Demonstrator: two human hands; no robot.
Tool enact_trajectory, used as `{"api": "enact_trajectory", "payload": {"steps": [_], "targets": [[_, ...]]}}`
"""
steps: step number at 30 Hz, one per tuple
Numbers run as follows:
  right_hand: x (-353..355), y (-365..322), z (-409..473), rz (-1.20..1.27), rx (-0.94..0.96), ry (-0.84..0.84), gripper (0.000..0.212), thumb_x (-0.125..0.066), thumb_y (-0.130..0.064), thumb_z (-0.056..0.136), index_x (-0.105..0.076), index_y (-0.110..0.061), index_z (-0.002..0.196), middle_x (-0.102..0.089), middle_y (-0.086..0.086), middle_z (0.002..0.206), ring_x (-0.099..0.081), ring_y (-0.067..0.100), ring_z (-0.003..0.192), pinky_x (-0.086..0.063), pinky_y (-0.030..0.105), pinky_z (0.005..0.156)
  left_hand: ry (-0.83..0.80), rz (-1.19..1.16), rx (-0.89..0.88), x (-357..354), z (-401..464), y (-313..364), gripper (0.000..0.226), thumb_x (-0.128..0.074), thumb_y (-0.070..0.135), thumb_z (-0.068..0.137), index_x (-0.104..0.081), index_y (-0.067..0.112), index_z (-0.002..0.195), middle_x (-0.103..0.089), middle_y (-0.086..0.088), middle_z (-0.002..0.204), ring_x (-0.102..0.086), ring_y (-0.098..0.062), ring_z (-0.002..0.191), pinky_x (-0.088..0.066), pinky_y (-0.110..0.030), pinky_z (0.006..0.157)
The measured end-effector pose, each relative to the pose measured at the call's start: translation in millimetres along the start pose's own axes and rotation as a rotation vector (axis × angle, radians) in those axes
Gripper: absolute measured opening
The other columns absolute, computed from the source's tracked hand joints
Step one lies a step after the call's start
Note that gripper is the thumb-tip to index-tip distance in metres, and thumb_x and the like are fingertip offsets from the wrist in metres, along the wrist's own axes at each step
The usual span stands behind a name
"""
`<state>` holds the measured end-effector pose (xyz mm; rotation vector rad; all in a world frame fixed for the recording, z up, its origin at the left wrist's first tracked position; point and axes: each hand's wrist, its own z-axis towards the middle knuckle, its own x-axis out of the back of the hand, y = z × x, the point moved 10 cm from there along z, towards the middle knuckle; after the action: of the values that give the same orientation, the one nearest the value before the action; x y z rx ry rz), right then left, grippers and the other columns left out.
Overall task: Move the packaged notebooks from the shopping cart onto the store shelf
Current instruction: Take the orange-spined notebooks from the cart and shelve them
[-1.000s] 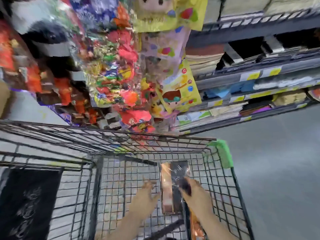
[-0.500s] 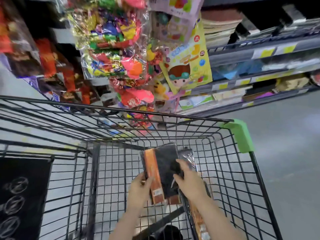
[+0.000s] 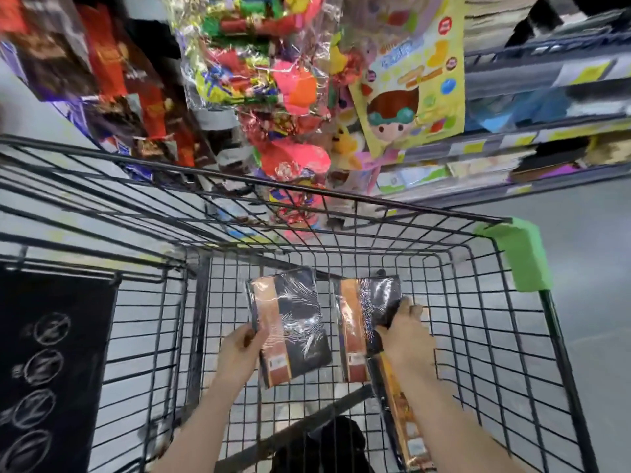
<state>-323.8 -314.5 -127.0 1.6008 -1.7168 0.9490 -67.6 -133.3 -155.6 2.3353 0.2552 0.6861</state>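
Observation:
Two shrink-wrapped notebooks, black with an orange spine band, are held up inside the black wire shopping cart (image 3: 444, 302). My left hand (image 3: 240, 353) grips the left notebook (image 3: 290, 326) by its lower left edge. My right hand (image 3: 406, 339) grips the right notebook (image 3: 365, 312) along its right side. More packaged notebooks (image 3: 399, 404) stand on edge in the cart under my right forearm. The store shelf (image 3: 512, 158) with stacked stationery is at the upper right, beyond the cart.
Hanging bags of colourful toys (image 3: 259, 63) and a yellow cartoon pack (image 3: 409, 97) hang beyond the cart's far rim. A green corner bumper (image 3: 522, 254) caps the cart's right corner. A black sign (image 3: 47, 363) covers the cart's left section. Grey floor lies to the right.
The two notebooks, held together as one stack half a second ago, are now split, one in each hand and lifted higher. The view has tilted down toward the cart.

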Motion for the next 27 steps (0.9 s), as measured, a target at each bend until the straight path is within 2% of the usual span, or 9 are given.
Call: {"api": "enact_trajectory", "payload": {"steps": [3, 7, 10, 13, 15, 19, 22, 24, 27], "targets": [[-7.4, -0.2, 2.5, 0.094, -0.047, -0.033, 0.058, -0.070, -0.030, 0.078, -0.041, -0.007, 0.122, -0.043, 0.013, 0.121, -0.064, 0.027, 0.088, -0.054, 0.036, 0.071, 0.013, -0.046, 0.006, -1.7, -0.5, -2.3, 0.012, -0.057, 0.024, 0.088, -0.062, 0.018, 0.079, -0.067, -0.004, 0.078, -0.060, -0.021, 0.072, -0.048, -0.032, 0.068], [-6.5, -4.8, 8.1, 0.174, -0.028, -0.060, 0.044, -0.069, -0.020, 0.078, -0.044, -0.010, 0.113, -0.043, 0.009, 0.113, -0.055, 0.021, 0.073, -0.050, 0.032, 0.068, -0.006, -0.130, 0.005, 0.7, -4.9, 3.0, 0.008, -0.057, 0.018, 0.088, -0.059, 0.025, 0.084, -0.067, 0.007, 0.081, -0.062, -0.010, 0.077, -0.043, -0.017, 0.062], [-6.6, -8.1, 7.9, 0.226, 0.030, -0.086, 0.034, -0.066, -0.018, 0.080, -0.044, -0.014, 0.106, -0.053, 0.006, 0.105, -0.059, 0.023, 0.080, -0.052, 0.037, 0.072, -0.002, -0.164, 0.005, 7.0, -6.2, 3.2, 0.006, -0.058, 0.017, 0.088, -0.061, 0.020, 0.093, -0.068, 0.007, 0.083, -0.065, -0.005, 0.073, -0.045, -0.012, 0.057], [0.8, -13.7, 1.9, 0.322, 0.112, -0.134, 0.021, -0.062, -0.018, 0.084, -0.044, -0.019, 0.096, -0.062, -0.002, 0.093, -0.060, 0.018, 0.078, -0.050, 0.031, 0.067, 0.004, -0.146, -0.009, 18.0, -10.4, 6.0, 0.006, -0.057, 0.018, 0.088, -0.060, 0.024, 0.089, -0.068, 0.008, 0.081, -0.066, -0.005, 0.072, -0.046, -0.011, 0.056], [11.7, -20.7, -4.6, 0.380, 0.185, -0.147, 0.018, -0.062, -0.018, 0.085, -0.048, -0.016, 0.096, -0.064, 0.001, 0.094, -0.062, 0.022, 0.089, -0.051, 0.038, 0.080, 0.007, -0.121, -0.021, 28.2, -15.5, 14.3, 0.011, -0.057, 0.016, 0.089, -0.059, 0.025, 0.082, -0.067, 0.008, 0.078, -0.063, -0.006, 0.072, -0.046, -0.010, 0.057], [69.0, -33.9, -37.7, 0.445, 0.304, -0.003, 0.017, -0.062, -0.020, 0.085, -0.046, -0.020, 0.089, -0.065, -0.002, 0.090, -0.064, 0.022, 0.090, -0.049, 0.037, 0.073, 0.006, -0.083, -0.060, 61.2, -40.7, 45.7, 0.010, -0.058, 0.019, 0.089, -0.061, 0.015, 0.080, -0.067, 0.003, 0.074, -0.063, -0.004, 0.065, -0.049, -0.014, 0.064], [124.1, -31.6, -74.5, 0.442, 0.347, 0.134, 0.020, -0.061, -0.027, 0.085, -0.041, -0.028, 0.087, -0.067, 0.003, 0.087, -0.064, 0.027, 0.081, -0.050, 0.041, 0.067, -0.011, -0.088, -0.121, 87.5, -69.1, 84.0, 0.031, -0.059, 0.026, 0.087, -0.059, -0.004, 0.092, -0.063, -0.006, 0.086, -0.061, -0.023, 0.080, -0.044, -0.030, 0.075], [159.2, -23.0, -96.1, 0.531, 0.358, 0.188, 0.019, -0.063, -0.023, 0.084, -0.045, -0.023, 0.090, -0.068, 0.002, 0.088, -0.064, 0.024, 0.082, -0.051, 0.042, 0.072, -0.024, -0.101, -0.121, 101.0, -91.0, 106.7, 0.034, -0.060, 0.027, 0.085, -0.058, 0.000, 0.104, -0.058, -0.002, 0.098, -0.056, -0.018, 0.089, -0.039, -0.026, 0.080], [204.5, -3.2, -123.3, 0.764, 0.368, 0.183, 0.029, -0.066, -0.013, 0.081, -0.047, -0.032, 0.089, -0.061, -0.012, 0.087, -0.060, 0.008, 0.080, -0.051, 0.035, 0.076, -0.023, -0.058, -0.170, 108.4, -120.4, 146.6, 0.021, -0.059, 0.027, 0.085, -0.060, 0.009, 0.097, -0.065, -0.003, 0.094, -0.059, -0.017, 0.091, -0.041, -0.021, 0.080]]}}
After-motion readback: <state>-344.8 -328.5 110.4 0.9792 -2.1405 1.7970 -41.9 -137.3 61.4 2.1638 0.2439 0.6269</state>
